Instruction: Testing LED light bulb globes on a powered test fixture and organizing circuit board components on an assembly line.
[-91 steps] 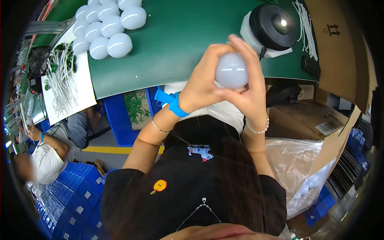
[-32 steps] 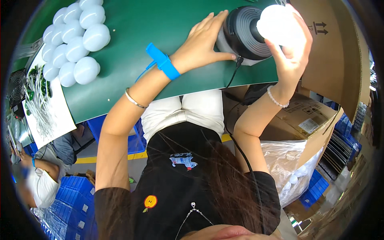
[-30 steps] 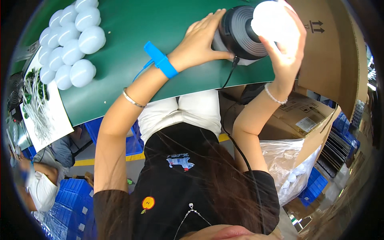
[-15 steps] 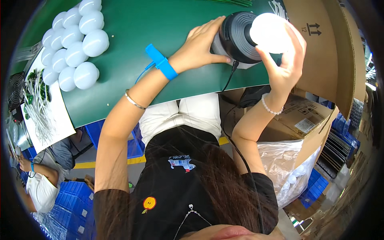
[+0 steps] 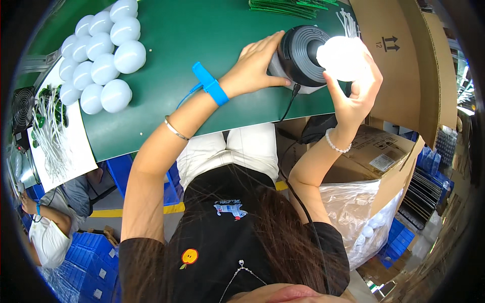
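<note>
Closest to me, below the black ribbed base [image 5: 303, 55], the worker's dark shirt [image 5: 202, 217] leans in at the green bench [image 5: 192, 30], where a black cable [image 5: 289, 103] runs from the base's near edge. The left hand [image 5: 257, 64], a blue strap [image 5: 211, 87] on its wrist, lies spread against the base's left side, fingers extended and thumb apart, bracing more than clutching. At the base's right side, the right hand [image 5: 356, 91] grips the glowing white globe [image 5: 341, 58] by its outer curve, fingertips and thumb round it. The globe meets the base's tilted face; the glare hides whether it is fastened. I take this step to be holding or fitting the globe onto the base; the next move seems to call for a steady left palm and a careful right wrist, since a smooth ball could slip. Against 3 seconds ago, much differs: then the 2 hands cupped an unlit globe, well apart from the base, which had a single bright spot at its centre. Farther off, unlit white globes [image 5: 105, 69] crowd the bench left of the base, green strips [image 5: 283, 7] lie beyond it, and a cardboard panel [image 5: 386, 76] stands to its right.
</note>
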Motion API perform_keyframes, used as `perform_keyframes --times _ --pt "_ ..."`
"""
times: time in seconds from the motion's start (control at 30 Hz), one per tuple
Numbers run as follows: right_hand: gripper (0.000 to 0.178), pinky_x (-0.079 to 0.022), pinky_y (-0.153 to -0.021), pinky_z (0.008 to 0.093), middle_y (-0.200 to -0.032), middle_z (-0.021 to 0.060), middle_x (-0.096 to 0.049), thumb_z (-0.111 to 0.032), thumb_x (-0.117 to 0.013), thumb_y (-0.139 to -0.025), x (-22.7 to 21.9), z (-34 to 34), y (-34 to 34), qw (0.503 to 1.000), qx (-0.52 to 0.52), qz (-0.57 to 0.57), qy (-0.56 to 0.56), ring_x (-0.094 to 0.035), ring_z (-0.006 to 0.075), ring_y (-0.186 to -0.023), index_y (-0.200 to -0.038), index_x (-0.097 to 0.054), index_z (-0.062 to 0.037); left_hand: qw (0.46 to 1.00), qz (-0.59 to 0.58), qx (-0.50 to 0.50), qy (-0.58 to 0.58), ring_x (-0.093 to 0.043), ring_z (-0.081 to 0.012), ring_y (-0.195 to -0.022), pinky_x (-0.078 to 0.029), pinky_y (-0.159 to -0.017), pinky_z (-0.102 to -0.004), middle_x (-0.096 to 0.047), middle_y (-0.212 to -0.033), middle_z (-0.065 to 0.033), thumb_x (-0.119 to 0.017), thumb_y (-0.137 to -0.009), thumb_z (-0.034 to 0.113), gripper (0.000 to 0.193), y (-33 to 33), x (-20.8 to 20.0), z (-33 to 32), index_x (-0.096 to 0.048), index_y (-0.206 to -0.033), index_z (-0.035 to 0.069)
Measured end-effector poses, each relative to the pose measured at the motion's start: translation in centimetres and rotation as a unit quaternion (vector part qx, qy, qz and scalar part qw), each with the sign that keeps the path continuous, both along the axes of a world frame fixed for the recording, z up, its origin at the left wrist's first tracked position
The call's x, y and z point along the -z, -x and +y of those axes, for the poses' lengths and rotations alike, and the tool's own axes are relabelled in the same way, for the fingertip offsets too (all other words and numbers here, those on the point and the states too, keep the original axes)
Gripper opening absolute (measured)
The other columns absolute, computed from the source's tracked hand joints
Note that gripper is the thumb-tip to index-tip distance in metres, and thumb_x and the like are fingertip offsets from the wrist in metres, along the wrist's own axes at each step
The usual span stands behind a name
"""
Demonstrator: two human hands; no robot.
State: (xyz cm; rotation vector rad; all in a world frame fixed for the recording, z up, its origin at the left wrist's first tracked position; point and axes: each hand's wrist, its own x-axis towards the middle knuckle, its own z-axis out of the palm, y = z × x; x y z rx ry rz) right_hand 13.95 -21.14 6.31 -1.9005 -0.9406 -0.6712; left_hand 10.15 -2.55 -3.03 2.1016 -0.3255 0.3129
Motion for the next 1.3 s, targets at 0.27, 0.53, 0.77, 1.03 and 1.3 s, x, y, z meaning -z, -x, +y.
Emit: perform_keyframes --times 0.27,0.53,0.77,1.03,1.3 --pt "0.066 -0.045 -0.090 0.0345 -0.121 0.0202 -0.051 -0.009 -0.083 -0.059 -0.2 2.0 -2.4 0.998 -0.055 -0.025 0.008 -0.054 0.0280 -0.107 -0.113 -0.047 0.0017 1.000 -0.004 0.005 -0.003 -0.035 -0.0374 -0.126 -0.025 -0.104 -0.0439 -0.036 -0.137 -0.0226 -0.076 -0.064 0.043 0.101 -0.2 0.1 0.0 -0.024 -0.138 -0.001" --pt "0.068 -0.047 -0.091 0.0339 -0.123 0.0153 -0.048 -0.010 -0.082 -0.062 0.9 1.7 -3.1 0.997 -0.027 -0.053 0.041 -0.050 0.0238 -0.110 -0.119 -0.045 -0.0005 1.000 -0.009 0.007 0.000 -0.035 -0.0373 -0.126 -0.025 -0.104 -0.0438 -0.037 -0.137 -0.0222 -0.076 -0.064 0.041 0.099 -0.2 0.1 0.0 -0.025 -0.138 -0.001" --pt "0.059 -0.043 -0.090 0.0385 -0.117 0.0166 -0.052 -0.009 -0.080 -0.061 0.6 0.3 -0.4 0.999 0.042 0.006 -0.028 -0.049 0.0298 -0.110 -0.113 -0.055 -0.0003 1.000 0.000 0.009 0.007 -0.034 -0.0369 -0.127 -0.024 -0.104 -0.0435 -0.036 -0.137 -0.0218 -0.076 -0.064 0.040 0.098 -0.1 0.1 0.1 -0.025 -0.138 -0.001" --pt "0.062 -0.044 -0.091 0.0359 -0.119 0.0140 -0.051 -0.010 -0.081 -0.061 -0.1 1.7 -1.7 0.994 -0.003 -0.058 0.088 -0.051 0.0270 -0.109 -0.116 -0.054 -0.0019 1.000 0.001 0.010 0.012 -0.034 -0.0366 -0.127 -0.024 -0.104 -0.0435 -0.036 -0.137 -0.0214 -0.076 -0.064 0.041 0.098 -0.3 0.3 0.0 -0.026 -0.138 -0.001" --pt "0.063 -0.045 -0.092 0.0345 -0.120 0.0133 -0.049 -0.007 -0.080 -0.064 0.4 1.2 -2.2 1.000 0.004 0.006 -0.014 -0.050 0.0238 -0.110 -0.118 -0.049 -0.0005 1.000 -0.001 0.008 0.009 -0.034 -0.0368 -0.127 -0.024 -0.104 -0.0439 -0.036 -0.137 -0.0212 -0.076 -0.064 0.041 0.098 -0.1 -0.1 0.0 -0.026 -0.138 -0.001"
